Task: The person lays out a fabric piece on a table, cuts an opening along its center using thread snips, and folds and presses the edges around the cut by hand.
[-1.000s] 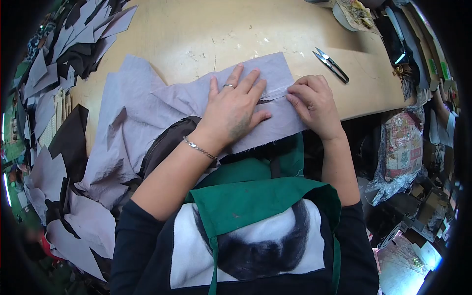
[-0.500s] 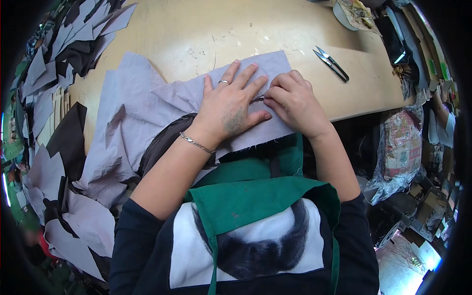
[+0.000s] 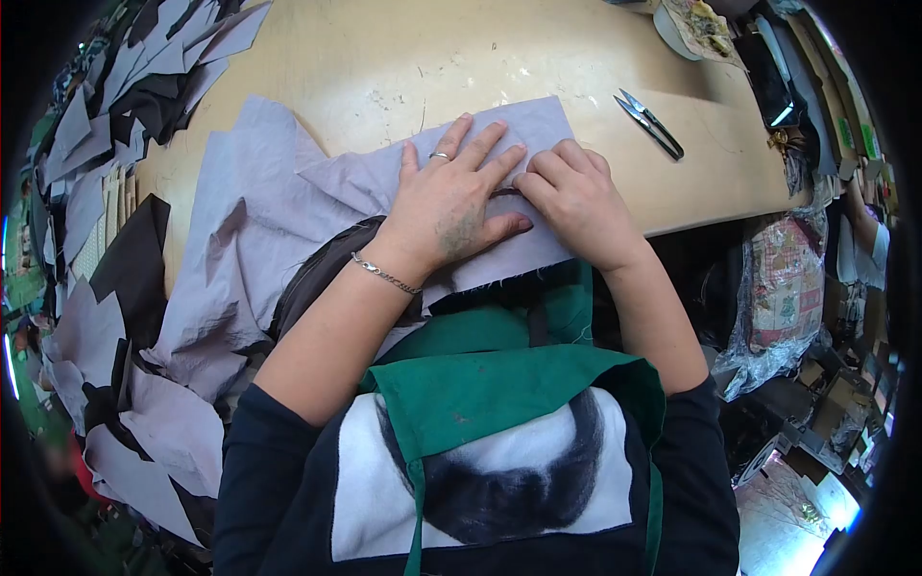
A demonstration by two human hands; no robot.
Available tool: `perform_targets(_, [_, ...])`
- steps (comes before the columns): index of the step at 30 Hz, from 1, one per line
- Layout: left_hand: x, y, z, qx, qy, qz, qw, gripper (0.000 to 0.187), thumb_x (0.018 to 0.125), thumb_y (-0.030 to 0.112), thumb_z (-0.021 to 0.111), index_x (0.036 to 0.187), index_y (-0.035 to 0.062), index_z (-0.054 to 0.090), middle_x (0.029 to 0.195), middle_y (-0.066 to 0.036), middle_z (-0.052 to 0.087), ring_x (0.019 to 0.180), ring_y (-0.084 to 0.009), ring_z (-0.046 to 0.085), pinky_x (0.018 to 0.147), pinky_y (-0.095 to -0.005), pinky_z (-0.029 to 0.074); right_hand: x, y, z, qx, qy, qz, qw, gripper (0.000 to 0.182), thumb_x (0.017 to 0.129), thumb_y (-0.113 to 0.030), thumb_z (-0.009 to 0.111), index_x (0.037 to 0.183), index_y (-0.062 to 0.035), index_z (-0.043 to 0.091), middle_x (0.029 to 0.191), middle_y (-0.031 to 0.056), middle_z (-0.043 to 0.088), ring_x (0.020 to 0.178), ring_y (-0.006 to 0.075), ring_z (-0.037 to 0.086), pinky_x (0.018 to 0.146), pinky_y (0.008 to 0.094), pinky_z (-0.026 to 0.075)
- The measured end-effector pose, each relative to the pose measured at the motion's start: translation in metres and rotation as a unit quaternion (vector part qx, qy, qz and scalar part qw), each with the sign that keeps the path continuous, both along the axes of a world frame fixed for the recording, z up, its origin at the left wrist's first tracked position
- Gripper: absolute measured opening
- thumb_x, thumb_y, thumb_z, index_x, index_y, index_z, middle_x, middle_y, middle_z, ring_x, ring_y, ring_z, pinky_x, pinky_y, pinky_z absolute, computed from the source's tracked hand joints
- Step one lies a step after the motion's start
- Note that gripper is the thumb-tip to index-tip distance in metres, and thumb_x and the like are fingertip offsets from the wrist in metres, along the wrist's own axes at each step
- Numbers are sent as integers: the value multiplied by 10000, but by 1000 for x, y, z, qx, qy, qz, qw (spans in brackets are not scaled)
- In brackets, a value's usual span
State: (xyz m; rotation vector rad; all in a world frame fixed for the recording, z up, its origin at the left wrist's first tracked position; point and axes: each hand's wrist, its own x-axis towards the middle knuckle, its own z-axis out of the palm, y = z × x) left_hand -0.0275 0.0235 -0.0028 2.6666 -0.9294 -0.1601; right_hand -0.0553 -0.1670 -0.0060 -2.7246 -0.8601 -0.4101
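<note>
A piece of light grey-purple fabric (image 3: 259, 182) lies across the front of the table, wrinkled at the left and flatter under my hands. My left hand (image 3: 456, 197) rests flat on it with the fingers spread. Close beside it, my right hand (image 3: 574, 197) is closed, fingers curled down at a short dark slit (image 3: 506, 192) in the fabric. Whatever the right fingertips pinch is hidden under the hand. Dark lining (image 3: 327, 274) shows below my left wrist, and the fabric's frayed lower edge hangs over my green apron (image 3: 509, 394).
Thread snips (image 3: 650, 125) lie on the table (image 3: 576, 48) to the right. A bowl (image 3: 677, 34) stands at the far right corner near a dark phone-like slab (image 3: 764, 82). Stacks of cut grey and dark fabric (image 3: 144, 86) crowd the left. A plastic-wrapped bundle (image 3: 786, 283) sits right of the table.
My right hand has turned slightly, its fingers curling further over the slit and hiding the fingertips. My left hand stays pressed on the fabric.
</note>
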Motion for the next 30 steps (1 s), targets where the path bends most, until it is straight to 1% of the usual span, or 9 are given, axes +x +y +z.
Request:
perform_targets(3, [0,1,-1,-5,3,0,1000,732,753,561,695,1379,246,485,1510,-19,360,1417,-311,281,1002,-710,286,-3,-1,-3,-3,-23,5,1000,141,742,-185,599,866,-117,609,904,1,566,892,191,546,800,339,432])
perform_targets(6, [0,1,-2,-8,-4,-1,1000,735,752,568,692,1383,254,483,1512,-15,357,1417,-311,282,1006,-708,281,-6,-2,-8,12,-49,11,999,159,740,-190,601,879,-115,616,906,-6,569,902,185,552,787,332,432])
perform_targets(12, [1,2,-5,-8,-10,-3,1000,724,764,581,672,1387,266,480,1517,-11,349,1418,-312,279,1006,-715,272,-11,-1,-9,8,-27,-4,1000,248,743,-191,608,972,-114,662,916,-10,571,918,181,554,781,331,430])
perform_targets(15, [1,3,-8,-13,-22,-9,1000,720,770,589,661,1387,268,479,1518,-12,348,1419,-313,278,1001,-723,271,-14,-2,-12,15,-20,-6,1000,278,747,-194,613,1010,-135,684,942,-10,575,937,188,550,789,335,429])
perform_targets(21, [1,3,-7,-6,-19,-10,1000,721,775,601,649,1392,272,474,1523,-14,339,1422,-309,272,997,-730,272,-21,2,-6,20,-9,-38,999,269,749,-173,619,1004,-168,705,973,-6,582,952,206,543,798,345,432])
perform_targets(24, [1,3,-7,-4,-16,-10,1000,729,776,608,644,1399,274,466,1527,-13,333,1427,-305,262,1002,-730,268,-23,-2,-14,69,-18,-64,995,264,747,-126,622,997,-153,703,984,-9,586,948,210,542,792,355,439])
perform_targets(27, [0,3,-7,0,-21,-10,1000,740,775,613,643,1405,273,459,1529,-12,329,1430,-302,254,1007,-727,266,-22,-2,-17,89,-7,-100,991,270,740,-87,620,993,-140,699,978,-11,588,939,217,542,788,361,444])
perform_targets(30, [0,3,-7,-1,-15,-10,1000,744,773,612,646,1408,271,456,1528,-13,330,1429,-303,256,1009,-724,266,-23,-1,-17,82,6,-107,991,265,738,-80,621,983,-143,697,1001,-7,581,958,222,535,791,373,444])
